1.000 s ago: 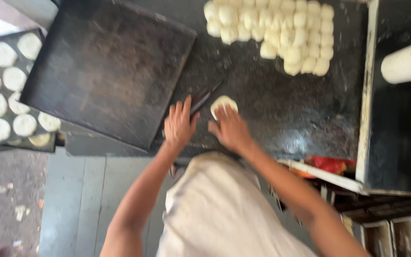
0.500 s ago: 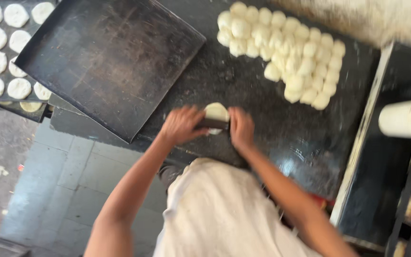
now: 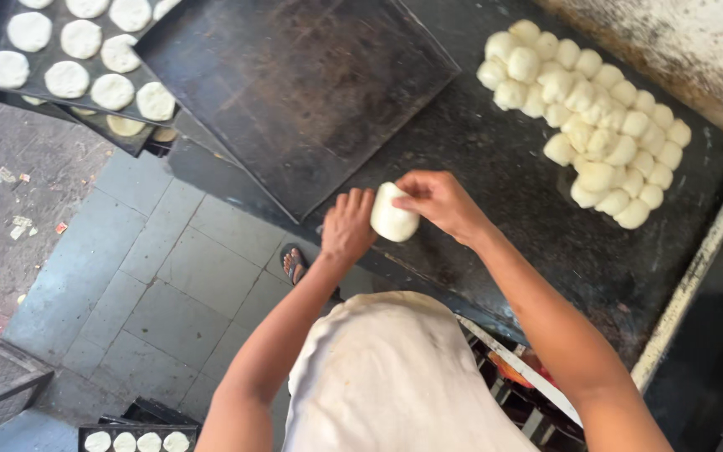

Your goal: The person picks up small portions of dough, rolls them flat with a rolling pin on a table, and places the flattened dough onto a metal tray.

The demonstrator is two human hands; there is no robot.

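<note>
One dark counter [image 3: 495,176] carries an empty black tray [image 3: 294,92] at its left end and a heap of dough balls [image 3: 587,117] at its right. Beyond the tray, stacked trays [image 3: 10,33] hold flattened rounds [image 3: 67,79]. Right hand [image 3: 441,203] grips a pale dough piece [image 3: 392,215] by its upper edge, raised over the near counter edge. Left hand [image 3: 349,224], fingers extended, presses against the piece's left side.

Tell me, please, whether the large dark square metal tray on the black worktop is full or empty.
Empty: the large dark square metal tray shows only bare, stained metal, with no dough on it.
</note>
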